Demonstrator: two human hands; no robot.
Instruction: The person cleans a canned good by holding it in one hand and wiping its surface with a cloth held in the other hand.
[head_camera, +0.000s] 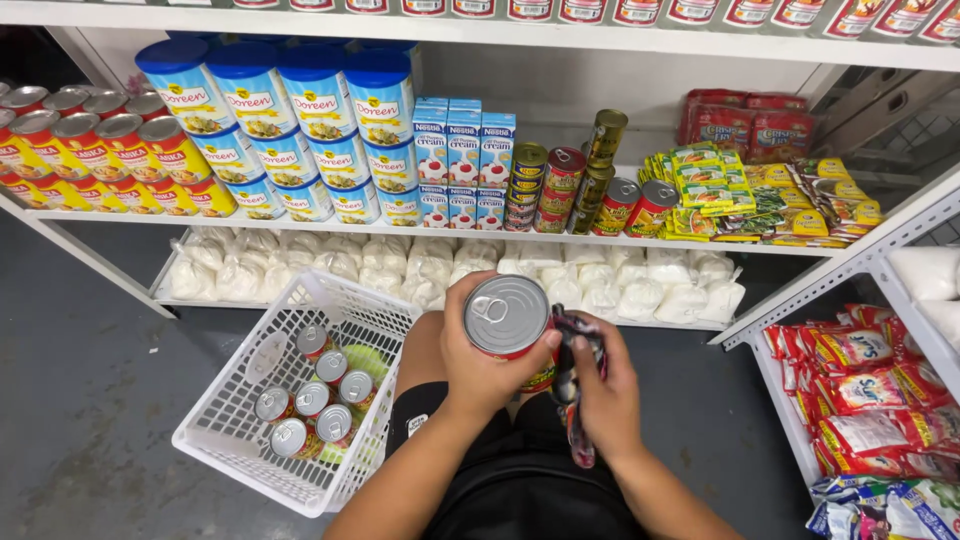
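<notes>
Close below the camera, left hand (480, 350) wrapping fingers round a red-labelled tin can (508, 320), silver pull-tab lid facing up; right hand (605, 385) closing on a dark crumpled cloth (575, 385), possibly a rag, touching the can's side. Just left, lying in a white plastic basket (240, 420) on the grey floor, more silver-topped cans (312, 400). Farther off, filling the lower shelf, clear bags of white powder (440, 262); above, standing in rows, blue-lidded tubs (290, 110), small blue-and-white cartons (462, 150), yellow-green sachets (720, 190).

Shiny metal can (507, 316), white plastic lattice basket (300, 400), matt grey concrete floor (80, 350).
</notes>
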